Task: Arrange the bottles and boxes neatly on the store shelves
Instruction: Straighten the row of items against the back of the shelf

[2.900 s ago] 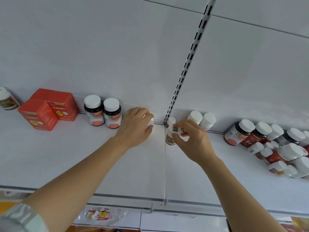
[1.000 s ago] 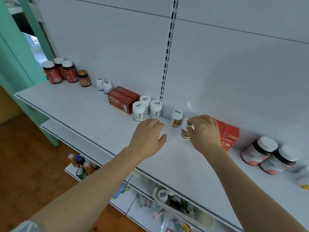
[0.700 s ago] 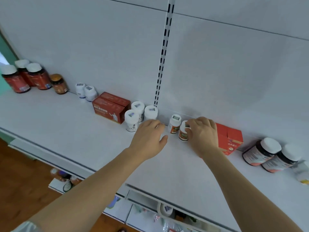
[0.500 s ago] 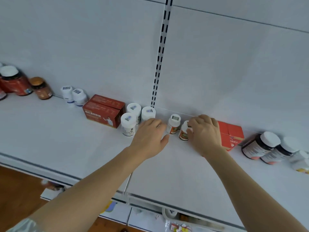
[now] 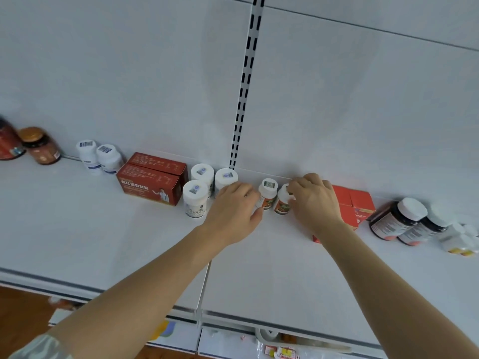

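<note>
- For the step in hand, we judge we are closing up the pair of small orange-label bottles at the shelf (image 5: 103,242) back wall: nudge both upright, labels to the front, sliding rather than lifting so neither tips
- Our left hand (image 5: 233,211) lies with fingers loosely curved, tips touching the left small bottle (image 5: 267,194) at its 9 o'clock side; whether they pinch it we cannot tell
- Our right hand (image 5: 315,200) curls its fingers over the right small bottle (image 5: 282,200), gripping at its cap
- Counted left to right: two dark jars (image 5: 39,146), two small white bottles (image 5: 99,156), two dark red boxes (image 5: 150,183), three white tubs (image 5: 195,198), two small orange-label bottles, bright red boxes (image 5: 355,203) partly hidden, two black jars (image 5: 396,220)
</note>
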Available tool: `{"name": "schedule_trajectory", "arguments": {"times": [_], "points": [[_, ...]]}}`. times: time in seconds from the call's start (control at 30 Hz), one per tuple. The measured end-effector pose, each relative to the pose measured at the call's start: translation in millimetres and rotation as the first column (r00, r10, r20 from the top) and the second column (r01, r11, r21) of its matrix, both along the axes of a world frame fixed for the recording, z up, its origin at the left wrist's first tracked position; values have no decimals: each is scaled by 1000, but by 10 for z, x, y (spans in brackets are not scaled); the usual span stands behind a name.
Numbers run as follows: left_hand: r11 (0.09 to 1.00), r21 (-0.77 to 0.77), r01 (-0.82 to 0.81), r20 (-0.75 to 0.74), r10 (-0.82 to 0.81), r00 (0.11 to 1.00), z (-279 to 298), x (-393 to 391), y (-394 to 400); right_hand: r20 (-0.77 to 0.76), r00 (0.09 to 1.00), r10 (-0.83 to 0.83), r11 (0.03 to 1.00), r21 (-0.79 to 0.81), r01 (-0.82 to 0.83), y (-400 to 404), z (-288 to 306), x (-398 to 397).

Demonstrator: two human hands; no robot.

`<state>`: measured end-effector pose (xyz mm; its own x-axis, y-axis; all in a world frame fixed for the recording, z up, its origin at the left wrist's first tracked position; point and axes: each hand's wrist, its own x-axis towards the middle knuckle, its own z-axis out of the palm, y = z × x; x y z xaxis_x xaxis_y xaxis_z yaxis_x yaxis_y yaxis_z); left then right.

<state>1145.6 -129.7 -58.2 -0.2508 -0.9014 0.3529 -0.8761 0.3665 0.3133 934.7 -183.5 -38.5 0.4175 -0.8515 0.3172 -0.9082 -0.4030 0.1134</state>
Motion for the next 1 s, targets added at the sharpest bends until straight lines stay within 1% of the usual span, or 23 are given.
{"name": "schedule_trajectory", "arguments": {"times": [0.17,0.6,0.67,0.77,0.87,1.0], "points": [[1000,10,-8,1,8,1000,20,-52,-5,-17,1000,7,999,-37,-7,-11,-34,15],[999,28,-31,11,30,999,46,-82,-2,-85,996,-10,1000,-1,10,13,-17,50],[999,9,-44,13,44,999,74,-91,4,-67,998,-6,1000,0,6,47,23,42],[998,-22,-50,3,50,999,117,-126,-5,13,1000,-11,1000,-25,11,178,95,-5],[997,-70,-31,-31,29,999,156,-231,-3,58,997,-51,998,-44,53,379,160,-103],[991,-135,-9,-19,6,1000,239,-485,32,109,988,-113,991,-64,120,663,242,-340]]}}
